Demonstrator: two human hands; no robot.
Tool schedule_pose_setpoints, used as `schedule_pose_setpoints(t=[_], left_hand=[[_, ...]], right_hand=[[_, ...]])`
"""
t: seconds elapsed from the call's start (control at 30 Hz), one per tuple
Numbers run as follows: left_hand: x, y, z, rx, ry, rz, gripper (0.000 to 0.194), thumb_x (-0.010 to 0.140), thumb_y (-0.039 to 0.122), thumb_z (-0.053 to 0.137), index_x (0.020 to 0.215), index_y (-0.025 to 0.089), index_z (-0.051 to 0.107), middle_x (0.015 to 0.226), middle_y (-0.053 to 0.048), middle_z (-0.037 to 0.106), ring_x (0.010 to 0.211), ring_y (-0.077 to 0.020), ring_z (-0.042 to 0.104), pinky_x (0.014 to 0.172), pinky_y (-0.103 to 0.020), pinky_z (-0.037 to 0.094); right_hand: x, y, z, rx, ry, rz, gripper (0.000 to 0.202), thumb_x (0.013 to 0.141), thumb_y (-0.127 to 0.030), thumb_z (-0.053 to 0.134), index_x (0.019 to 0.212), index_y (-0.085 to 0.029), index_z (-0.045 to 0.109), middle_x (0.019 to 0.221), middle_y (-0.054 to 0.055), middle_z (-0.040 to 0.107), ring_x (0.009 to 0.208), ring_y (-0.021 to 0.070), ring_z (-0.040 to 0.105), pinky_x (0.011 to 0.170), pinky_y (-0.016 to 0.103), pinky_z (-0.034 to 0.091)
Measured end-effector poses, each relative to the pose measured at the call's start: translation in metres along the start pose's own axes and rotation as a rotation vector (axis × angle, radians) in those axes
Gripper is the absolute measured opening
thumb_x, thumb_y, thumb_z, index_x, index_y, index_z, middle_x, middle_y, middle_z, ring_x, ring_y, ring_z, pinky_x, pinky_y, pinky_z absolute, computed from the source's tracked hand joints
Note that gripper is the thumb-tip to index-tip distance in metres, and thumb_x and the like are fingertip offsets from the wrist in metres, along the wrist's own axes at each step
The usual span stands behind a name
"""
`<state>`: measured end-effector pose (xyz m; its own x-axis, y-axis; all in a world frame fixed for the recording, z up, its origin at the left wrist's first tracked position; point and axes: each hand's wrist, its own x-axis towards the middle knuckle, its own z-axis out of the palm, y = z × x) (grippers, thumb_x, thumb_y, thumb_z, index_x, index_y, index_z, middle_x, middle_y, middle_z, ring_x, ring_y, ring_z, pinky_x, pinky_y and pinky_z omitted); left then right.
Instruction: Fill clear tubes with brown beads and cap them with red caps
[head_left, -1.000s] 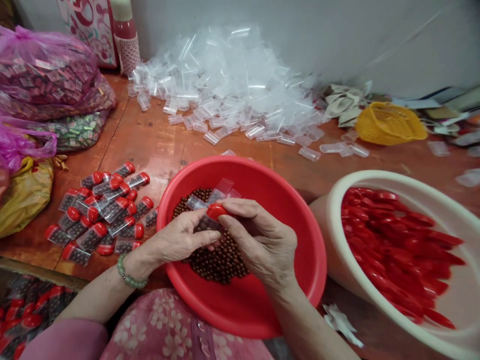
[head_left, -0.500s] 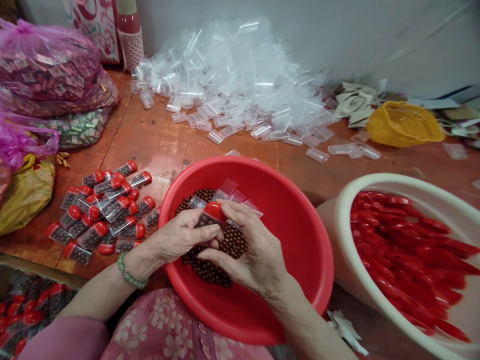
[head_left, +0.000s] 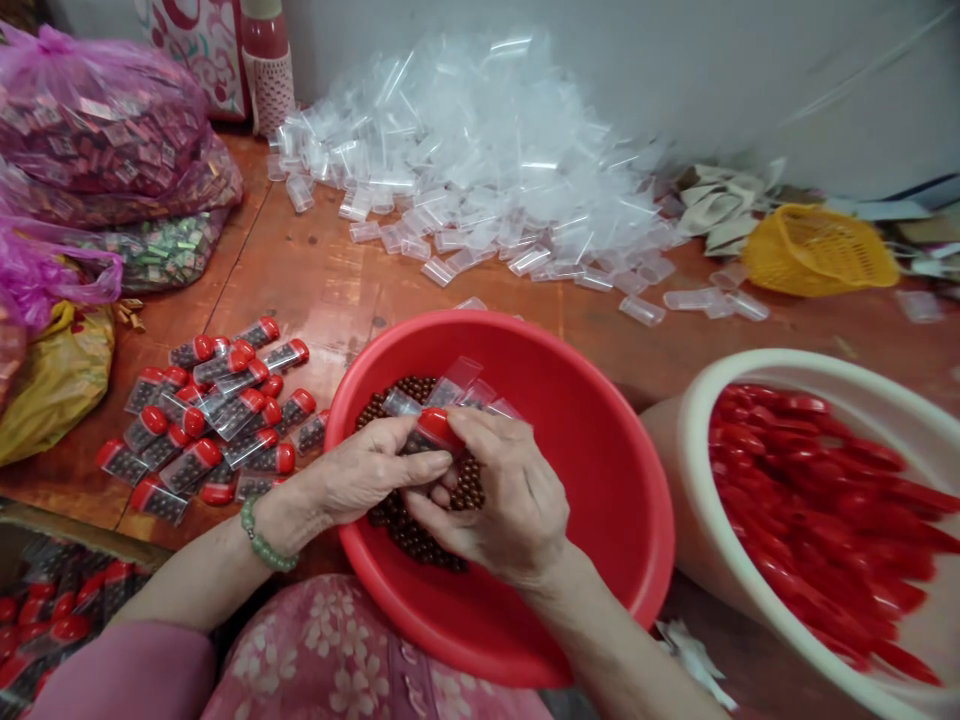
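My left hand [head_left: 375, 465], with a green bead bracelet at the wrist, is closed on a clear tube with a red cap [head_left: 436, 428]. My right hand [head_left: 506, 495] grips the same tube at its capped end, fingers over the red part. Both hands are above a red basin [head_left: 607, 430]. Brown balls [head_left: 420, 545] lie in the basin's left half, partly hidden by the hands. Several clear plastic sleeves [head_left: 457, 380] rest behind the fingers. How full the held tube is, I cannot tell.
Filled red-capped tubes [head_left: 232, 410] lie left of the basin, with more below the table edge. A white tub [head_left: 694, 420] holds red plastic pieces [head_left: 810, 500] at right. Behind are a heap of clear sleeves [head_left: 480, 170], a yellow basket [head_left: 821, 255] and pink bags [head_left: 97, 130].
My right thumb and fingers have closed in toward the capped tube. Both hands stay over the basin, and the whole view has shifted slightly.
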<state>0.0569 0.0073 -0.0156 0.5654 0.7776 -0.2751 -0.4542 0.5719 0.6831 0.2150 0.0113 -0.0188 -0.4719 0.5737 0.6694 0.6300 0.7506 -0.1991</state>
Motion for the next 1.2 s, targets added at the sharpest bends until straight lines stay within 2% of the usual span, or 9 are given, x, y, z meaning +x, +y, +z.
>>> schedule_pose_setpoints(t=[0.23, 0.4, 0.5, 0.67, 0.8, 0.87, 0.97, 1.07, 1.2], left_hand=[[0.01, 0.002, 0.005, -0.125, 0.101, -0.084, 0.05, 0.086, 0.059, 0.051, 0.073, 0.013, 0.064, 0.063, -0.004, 0.061, 0.058, -0.0127, 0.055, 0.061, -0.027, 0.045], [0.015, -0.006, 0.012, -0.085, 0.456, 0.023, 0.024, 0.088, 0.022, 0.05, 0.067, 0.014, 0.06, 0.06, 0.001, 0.056, 0.066, -0.0117, 0.052, 0.072, -0.026, 0.043], [0.012, -0.01, 0.014, -0.015, 0.588, 0.037, 0.024, 0.083, 0.017, 0.05, 0.06, 0.016, 0.054, 0.057, 0.002, 0.052, 0.062, -0.0111, 0.046, 0.065, -0.025, 0.042], [0.006, -0.012, 0.015, 0.019, 0.534, 0.047, 0.026, 0.085, 0.032, 0.05, 0.063, 0.018, 0.053, 0.055, 0.001, 0.052, 0.057, -0.0125, 0.049, 0.055, -0.025, 0.041], [-0.012, 0.007, 0.012, 0.135, 0.347, 0.041, 0.035, 0.087, 0.048, 0.044, 0.074, 0.018, 0.057, 0.053, 0.002, 0.053, 0.048, -0.0122, 0.048, 0.05, -0.026, 0.041], [-0.026, 0.025, 0.003, 0.375, 0.338, 0.162, 0.04, 0.089, 0.052, 0.041, 0.081, 0.018, 0.061, 0.059, 0.0, 0.058, 0.054, -0.0132, 0.052, 0.056, -0.027, 0.043], [-0.045, 0.053, -0.03, 0.888, 0.751, 0.432, 0.038, 0.091, 0.05, 0.04, 0.085, 0.02, 0.063, 0.067, -0.001, 0.06, 0.063, -0.0153, 0.055, 0.062, -0.028, 0.043], [-0.056, 0.071, -0.075, 1.399, 1.073, 0.448, 0.038, 0.094, 0.048, 0.037, 0.084, 0.022, 0.063, 0.071, -0.002, 0.062, 0.072, -0.0184, 0.057, 0.068, -0.031, 0.041], [-0.062, 0.075, -0.121, 1.79, 1.124, 0.416, 0.032, 0.093, 0.043, 0.042, 0.097, 0.019, 0.062, 0.091, -0.007, 0.066, 0.097, -0.028, 0.057, 0.086, -0.042, 0.04]], right_hand=[[-0.004, 0.002, 0.001, -0.028, -0.066, -0.061, 0.069, 0.079, -0.029, 0.067, 0.139, -0.015, 0.037, 0.111, 0.018, 0.065, 0.099, 0.0281, 0.065, 0.079, 0.041, 0.056], [-0.007, 0.001, 0.005, -0.063, -0.06, -0.164, 0.068, 0.077, -0.028, 0.07, 0.137, -0.011, 0.042, 0.104, 0.019, 0.068, 0.093, 0.0288, 0.066, 0.076, 0.041, 0.054], [-0.007, -0.002, 0.008, -0.037, -0.068, -0.178, 0.056, 0.08, -0.029, 0.067, 0.132, -0.017, 0.048, 0.104, 0.015, 0.07, 0.09, 0.0264, 0.066, 0.084, 0.045, 0.051], [0.001, -0.013, 0.002, -0.047, -0.056, -0.165, 0.056, 0.08, -0.025, 0.065, 0.132, -0.014, 0.049, 0.102, 0.014, 0.072, 0.087, 0.0246, 0.067, 0.093, 0.048, 0.046], [0.009, 0.002, -0.015, 0.195, -0.24, -0.057, 0.064, 0.085, -0.028, 0.063, 0.142, -0.017, 0.036, 0.122, 0.016, 0.065, 0.113, 0.027, 0.061, 0.091, 0.043, 0.051], [0.006, 0.024, -0.023, 0.259, -0.356, 0.074, 0.065, 0.086, -0.036, 0.063, 0.143, -0.018, 0.035, 0.13, 0.016, 0.06, 0.12, 0.0271, 0.057, 0.095, 0.043, 0.051], [-0.005, 0.061, -0.025, 0.186, -0.521, 0.279, 0.039, 0.09, -0.03, 0.057, 0.128, -0.019, 0.053, 0.121, 0.012, 0.065, 0.109, 0.0249, 0.064, 0.091, 0.042, 0.053], [-0.012, 0.083, -0.016, 0.166, -0.765, 0.335, 0.027, 0.089, -0.02, 0.055, 0.115, -0.018, 0.062, 0.108, 0.01, 0.069, 0.097, 0.0227, 0.067, 0.085, 0.038, 0.054], [-0.002, 0.081, 0.001, 0.068, -0.936, 0.315, 0.026, 0.088, -0.024, 0.059, 0.111, -0.013, 0.062, 0.107, 0.013, 0.067, 0.095, 0.0244, 0.066, 0.084, 0.037, 0.052]])
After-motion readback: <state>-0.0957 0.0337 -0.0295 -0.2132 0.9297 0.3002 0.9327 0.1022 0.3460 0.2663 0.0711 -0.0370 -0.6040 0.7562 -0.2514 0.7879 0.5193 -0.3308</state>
